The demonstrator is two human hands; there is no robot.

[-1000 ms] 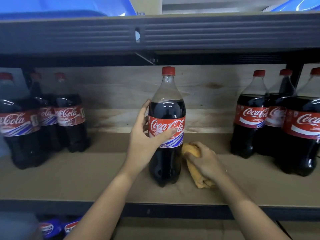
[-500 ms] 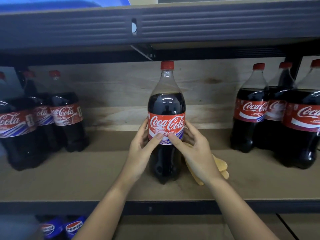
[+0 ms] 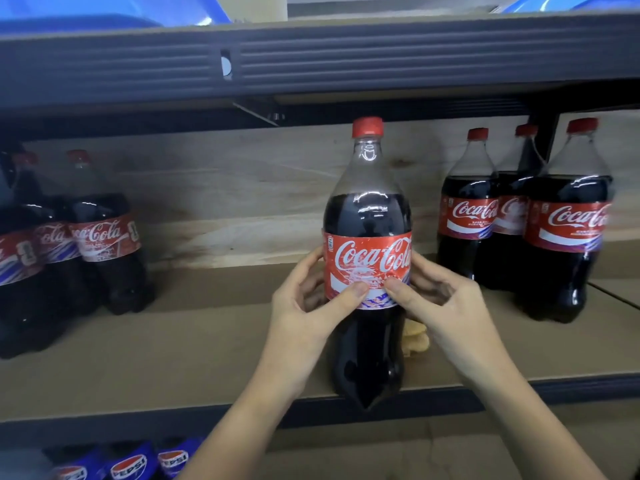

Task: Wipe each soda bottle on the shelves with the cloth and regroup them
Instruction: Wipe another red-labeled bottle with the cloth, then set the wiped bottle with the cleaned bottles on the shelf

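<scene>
Fingers of both hands, left hand (image 3: 304, 308) and right hand (image 3: 446, 306), curl around the upright Coca-Cola bottle (image 3: 367, 258) between them.

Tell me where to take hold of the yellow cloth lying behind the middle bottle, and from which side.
Take the cloth by its bunched edge showing right of the held Coca-Cola bottle, coming from the right with the right hand. The bottle blocks it from the front and left, and the open shelf board to its right probably leaves room for a pinch grip.
</scene>
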